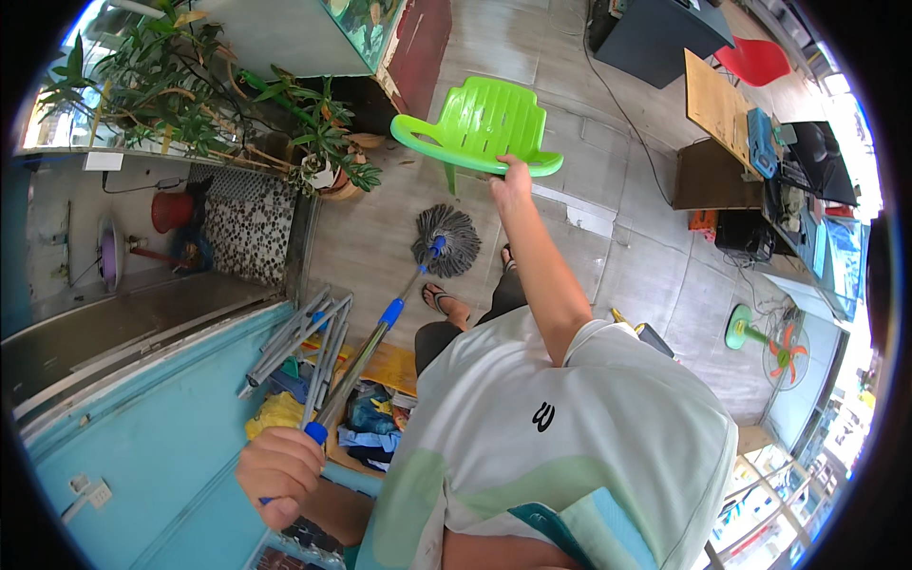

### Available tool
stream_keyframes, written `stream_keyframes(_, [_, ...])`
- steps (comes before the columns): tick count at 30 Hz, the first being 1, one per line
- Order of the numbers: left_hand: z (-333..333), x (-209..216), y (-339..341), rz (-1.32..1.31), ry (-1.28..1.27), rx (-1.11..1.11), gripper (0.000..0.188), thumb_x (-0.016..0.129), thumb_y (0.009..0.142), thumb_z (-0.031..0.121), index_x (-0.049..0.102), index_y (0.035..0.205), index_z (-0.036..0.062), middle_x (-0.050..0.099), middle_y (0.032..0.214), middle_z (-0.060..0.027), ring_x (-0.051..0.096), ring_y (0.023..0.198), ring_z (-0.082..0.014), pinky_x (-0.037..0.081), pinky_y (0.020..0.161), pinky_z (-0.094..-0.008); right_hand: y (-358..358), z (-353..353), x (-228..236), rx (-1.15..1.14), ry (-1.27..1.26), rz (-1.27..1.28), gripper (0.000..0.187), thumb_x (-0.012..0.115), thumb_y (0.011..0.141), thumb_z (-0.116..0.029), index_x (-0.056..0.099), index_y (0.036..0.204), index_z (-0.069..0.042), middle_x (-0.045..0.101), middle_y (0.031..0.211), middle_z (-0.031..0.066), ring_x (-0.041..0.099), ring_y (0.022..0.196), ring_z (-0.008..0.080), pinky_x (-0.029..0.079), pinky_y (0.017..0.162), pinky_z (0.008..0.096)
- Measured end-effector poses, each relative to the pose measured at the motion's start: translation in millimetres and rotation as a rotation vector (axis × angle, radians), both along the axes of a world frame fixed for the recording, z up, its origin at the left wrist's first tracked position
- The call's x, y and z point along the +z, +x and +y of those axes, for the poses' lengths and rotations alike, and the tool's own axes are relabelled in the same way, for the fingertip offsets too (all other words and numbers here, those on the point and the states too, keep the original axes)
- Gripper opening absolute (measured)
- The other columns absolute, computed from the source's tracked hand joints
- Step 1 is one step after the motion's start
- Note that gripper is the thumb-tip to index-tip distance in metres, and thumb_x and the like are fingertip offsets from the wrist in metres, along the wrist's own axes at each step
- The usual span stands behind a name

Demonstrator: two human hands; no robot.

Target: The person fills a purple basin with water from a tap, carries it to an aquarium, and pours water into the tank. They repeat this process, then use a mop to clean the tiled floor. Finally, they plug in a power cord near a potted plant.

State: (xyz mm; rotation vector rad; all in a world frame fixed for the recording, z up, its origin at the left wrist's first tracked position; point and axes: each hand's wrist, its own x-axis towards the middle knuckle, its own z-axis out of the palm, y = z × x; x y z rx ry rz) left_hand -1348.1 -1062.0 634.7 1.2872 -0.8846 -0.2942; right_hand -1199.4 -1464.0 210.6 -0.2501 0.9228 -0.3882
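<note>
My left hand (280,475) is closed round the upper end of a mop (390,313), whose metal pole with blue joints slants away from me. The grey string mop head (458,249) lies spread on the tiled floor in front of my sandalled feet. With my arm stretched forward, my right hand (513,184) grips the near right edge of a bright green plastic chair (492,116). The chair stands just beyond the mop head. One leg shows below its seat; I cannot tell whether the legs touch the floor.
Potted plants (328,142) crowd the far left, beside a cabinet. Folded metal tubing (309,332) and a box of cloths (370,423) lie near the blue wall at left. To the right stand a wooden desk (717,109), a loose cable (622,104) and a green fan (741,328).
</note>
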Motion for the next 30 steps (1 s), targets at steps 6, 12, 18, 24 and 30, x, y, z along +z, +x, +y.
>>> stream_keyframes(6, [-43,8,-4,0.015,0.028,0.036,0.033,0.057,0.085,0.017,0.049,0.055,0.0074,0.053,0.050,-0.0063,0.051,0.041,-0.0221,0.050,0.048,-0.0358,-25,-80,75,0.263,-0.143,0.089,0.044,0.061,0.088,0.008,0.052,0.131,0.005,0.057,0.125,0.0211,0.062,0.113,0.0374,0.056,0.097,0.0540])
stream_keyframes(12, [-59,6,-15,0.012,-0.012,0.122,0.031,0.058,0.085,0.017,0.049,0.057,0.0067,0.052,0.049,-0.0062,0.050,0.039,-0.0225,0.048,0.046,-0.0367,-41,-158,140,0.795,-0.350,0.295,0.037,0.062,0.085,0.009,0.053,0.121,0.008,0.062,0.112,0.0188,0.068,0.094,0.0338,0.063,0.087,0.0503])
stream_keyframes(18, [-48,-1,-21,-0.021,-0.047,0.123,0.036,0.060,0.087,0.021,0.048,0.055,0.0076,0.052,0.049,-0.0048,0.049,0.038,-0.0209,0.047,0.044,-0.0348,21,-188,180,1.276,-0.901,0.553,0.014,0.069,0.080,-0.003,0.068,0.091,0.005,0.065,0.086,0.0152,0.068,0.074,0.0279,0.058,0.069,0.0423])
stream_keyframes(24, [-11,-14,-31,-0.067,-0.114,0.070,0.031,0.064,0.084,0.019,0.054,0.058,0.0035,0.054,0.053,-0.0075,0.051,0.041,-0.0244,0.046,0.046,-0.0358,31,-159,170,1.508,-1.689,0.714,0.025,0.070,0.078,-0.013,0.076,0.090,0.008,0.072,0.081,0.0230,0.075,0.077,0.0343,0.058,0.070,0.0464])
stream_keyframes(30, [48,-22,-27,-0.066,-0.157,0.074,0.044,0.065,0.089,0.026,0.051,0.054,0.0041,0.050,0.049,-0.0049,0.049,0.038,-0.0218,0.045,0.042,-0.0345,7,-83,151,1.621,-2.015,0.826,0.030,0.070,0.083,-0.018,0.075,0.106,0.000,0.075,0.096,0.0254,0.075,0.087,0.0414,0.059,0.079,0.0513])
